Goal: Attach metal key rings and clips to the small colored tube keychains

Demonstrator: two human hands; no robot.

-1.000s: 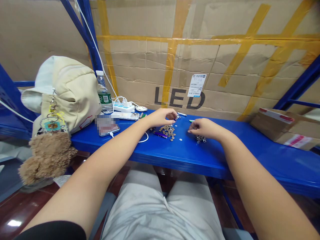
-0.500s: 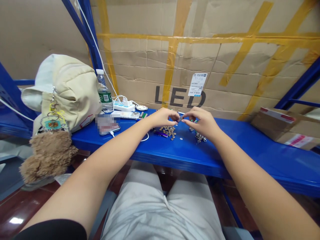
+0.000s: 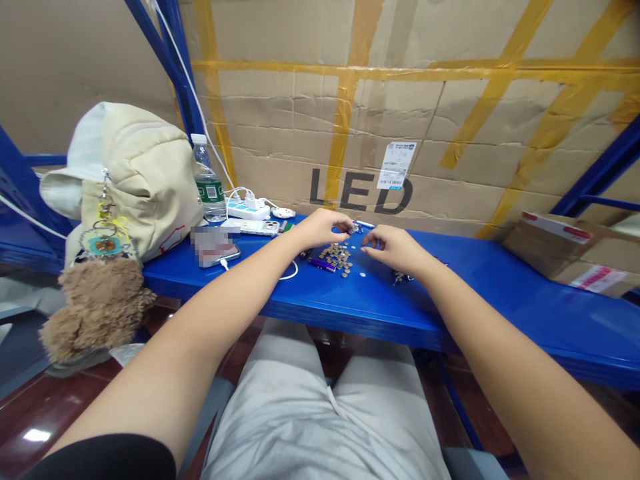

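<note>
Here's the blue shelf [image 3: 480, 301], loaded up: a heap of little metal discs [image 3: 336, 259], a small purple tube [image 3: 321, 265], a phone [image 3: 215, 245], a power strip [image 3: 249, 211], a water bottle [image 3: 209, 188], and a cardboard box [image 3: 560, 252] out on the right!

Hands [image 3: 325, 229] [image 3: 393, 249] near piled metal discs [image 3: 337, 259]

On your left, a cream bag [image 3: 145, 180] with a plush bear [image 3: 95, 310] stands by a water bottle [image 3: 209, 183], power strip [image 3: 244, 211] and phone [image 3: 215, 245]; taped cardboard [image 3: 400, 113] rises behind the blue table [image 3: 500, 303].
</note>
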